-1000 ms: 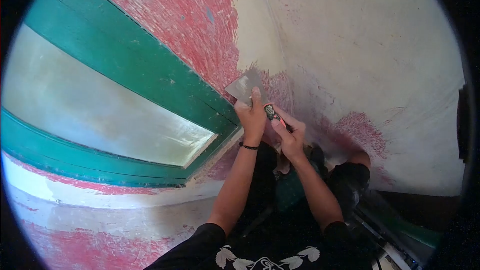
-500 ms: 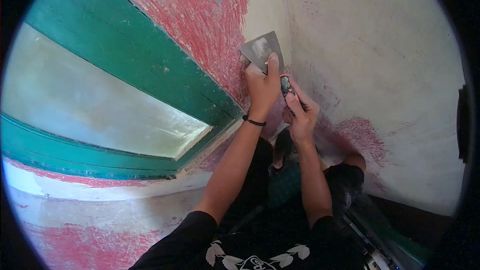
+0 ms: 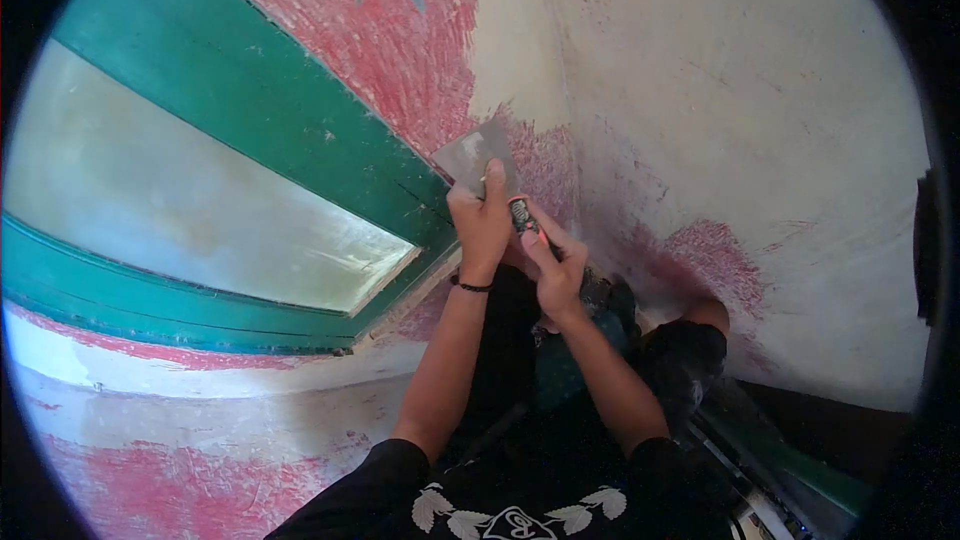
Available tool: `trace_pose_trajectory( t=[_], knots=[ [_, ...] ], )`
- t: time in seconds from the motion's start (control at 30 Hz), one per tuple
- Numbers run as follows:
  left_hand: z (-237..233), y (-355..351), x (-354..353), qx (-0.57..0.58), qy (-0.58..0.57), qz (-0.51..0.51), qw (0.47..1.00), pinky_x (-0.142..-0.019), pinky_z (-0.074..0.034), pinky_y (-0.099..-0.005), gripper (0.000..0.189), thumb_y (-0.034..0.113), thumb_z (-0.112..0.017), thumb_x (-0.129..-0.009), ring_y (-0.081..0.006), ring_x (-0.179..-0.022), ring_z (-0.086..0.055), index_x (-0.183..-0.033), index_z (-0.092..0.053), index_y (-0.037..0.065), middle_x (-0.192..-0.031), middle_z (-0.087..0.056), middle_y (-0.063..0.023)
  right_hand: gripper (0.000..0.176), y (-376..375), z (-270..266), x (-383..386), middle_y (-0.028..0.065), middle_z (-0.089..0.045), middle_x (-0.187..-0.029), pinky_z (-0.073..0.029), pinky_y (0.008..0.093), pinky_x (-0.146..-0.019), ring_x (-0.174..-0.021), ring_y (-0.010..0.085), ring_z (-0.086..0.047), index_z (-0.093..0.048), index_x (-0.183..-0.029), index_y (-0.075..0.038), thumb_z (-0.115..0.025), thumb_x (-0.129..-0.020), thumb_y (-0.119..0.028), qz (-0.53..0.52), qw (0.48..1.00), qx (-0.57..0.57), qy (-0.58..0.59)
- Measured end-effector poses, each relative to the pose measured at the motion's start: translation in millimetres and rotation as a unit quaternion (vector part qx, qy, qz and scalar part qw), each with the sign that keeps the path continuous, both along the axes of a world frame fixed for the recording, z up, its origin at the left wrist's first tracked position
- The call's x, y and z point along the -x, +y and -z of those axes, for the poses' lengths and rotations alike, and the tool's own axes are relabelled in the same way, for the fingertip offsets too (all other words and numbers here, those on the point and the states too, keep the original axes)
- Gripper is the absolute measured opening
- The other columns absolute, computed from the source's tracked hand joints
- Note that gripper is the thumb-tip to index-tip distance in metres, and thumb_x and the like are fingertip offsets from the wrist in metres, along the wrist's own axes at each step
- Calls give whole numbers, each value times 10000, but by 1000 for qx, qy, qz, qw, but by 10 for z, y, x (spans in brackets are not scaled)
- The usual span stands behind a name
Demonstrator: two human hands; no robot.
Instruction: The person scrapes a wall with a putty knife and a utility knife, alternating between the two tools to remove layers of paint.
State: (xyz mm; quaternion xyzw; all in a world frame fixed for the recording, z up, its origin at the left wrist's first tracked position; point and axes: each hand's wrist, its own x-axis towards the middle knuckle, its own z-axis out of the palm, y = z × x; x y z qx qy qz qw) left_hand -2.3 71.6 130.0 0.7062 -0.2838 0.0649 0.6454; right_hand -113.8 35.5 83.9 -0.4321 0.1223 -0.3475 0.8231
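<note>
A wide scraper (image 3: pixel 470 152) with a flat metal blade lies against the red-streaked wall, its left corner close to the green frame's edge. My left hand (image 3: pixel 480 232), wearing a dark bead bracelet, pinches the blade: its thumb presses on the near face and the fingers are behind. Lower down, my right hand (image 3: pixel 562 278) is wrapped round the scraper's black and orange handle, thumb along the top. Pale residue sticks to the blade. Above it, red paint (image 3: pixel 390 30) with scratch marks meets a bare cream strip (image 3: pixel 510 50).
A green wooden frame (image 3: pixel 230 115) around a pale pane (image 3: pixel 190 190) fills the left side. To the right is a whitish wall (image 3: pixel 720 120) with a reddish patch (image 3: pixel 715 260). A limb in dark cloth (image 3: pixel 685 355) and a long dark-green object (image 3: pixel 820 480) are at lower right.
Both hands and the scraper have moved left and down along the wall, toward the green frame. A speckled red area that the blade and hands covered now shows.
</note>
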Motion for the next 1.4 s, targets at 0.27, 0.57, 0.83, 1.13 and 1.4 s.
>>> trace_pose_trajectory(
  t=[0.27,0.57,0.83,1.13,1.4],
  knots=[
    [55,-160,-29,56,0,-2,998,-587,-438,-331,289,206,-601,-985,-117,-658,-527,-869,-631,-57,-736,-628,-47,390,-121,-96,-19,37,-654,-974,-384,222,-656,-746,70,-514,-615,-1272,64,-651,-920,-98,51,996,68,10],
    [-43,-171,-91,-1,8,16,1000,-609,-460,-316,264,204,-599,-982,-115,-675,-554,-915,-642,-48,-770,-644,-45,374,-161,31,-110,108,-678,-1115,-464,263,-902,-994,124,-595,-616,-1272,63,-647,-925,-74,75,994,63,42],
    [-271,-709,-157,85,-56,55,993,-617,-487,-359,264,187,-588,-969,-166,-634,-587,-891,-632,-61,-740,-655,-97,386,-548,-232,-172,-58,-502,-703,-242,238,-441,-487,37,-340,-620,-1308,-12,-624,-953,-163,65,998,3,10],
    [82,-210,-43,12,-14,11,1000,-593,-442,-312,276,192,-581,-988,-96,-651,-528,-859,-610,-50,-710,-586,-20,388,-183,138,-68,134,-654,-1238,-405,317,-1039,-1156,175,-566,-603,-1275,76,-644,-937,-111,66,993,102,-4],
    [48,-202,6,47,2,-2,999,-557,-402,-314,300,191,-586,-989,-89,-640,-496,-807,-607,-46,-680,-570,-10,377,-101,85,-40,61,-645,-1067,-401,266,-833,-920,112,-545,-614,-1270,61,-642,-944,-127,61,995,77,18]
  ],
)
